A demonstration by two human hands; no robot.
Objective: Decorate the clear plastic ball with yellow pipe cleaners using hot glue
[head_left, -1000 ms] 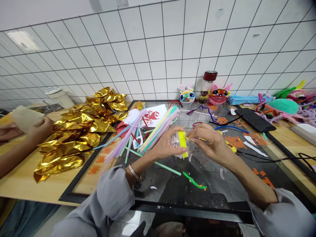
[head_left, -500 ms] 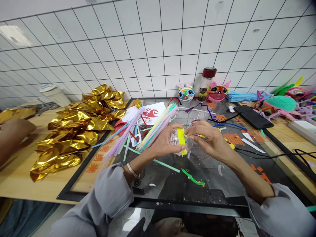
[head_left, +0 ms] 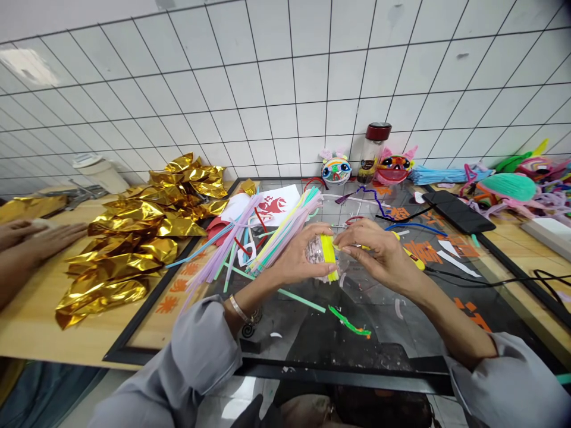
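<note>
My left hand is closed round a clear plastic cup-like piece with bright yellow strips laid side by side across its end. Thumb and fingers grip it from both sides, above the dark glass tabletop. Just to its right, my right hand pinches a thin yellow piece close to the yellow strips. Whether that piece is joined to them I cannot tell. Behind my right hand, a yellow-handled tool with a black cord lies partly hidden.
Pastel fuzzy stems lie in bundles beyond my left forearm. Crumpled gold foil covers the left. Another person's hands rest on the table there. A glass bottle, animal-face crafts and a phone sit toward the back.
My hands and the yellow-stripped piece have barely moved. At the left, the other person's hands have come further into view, with fingers extended over the table.
</note>
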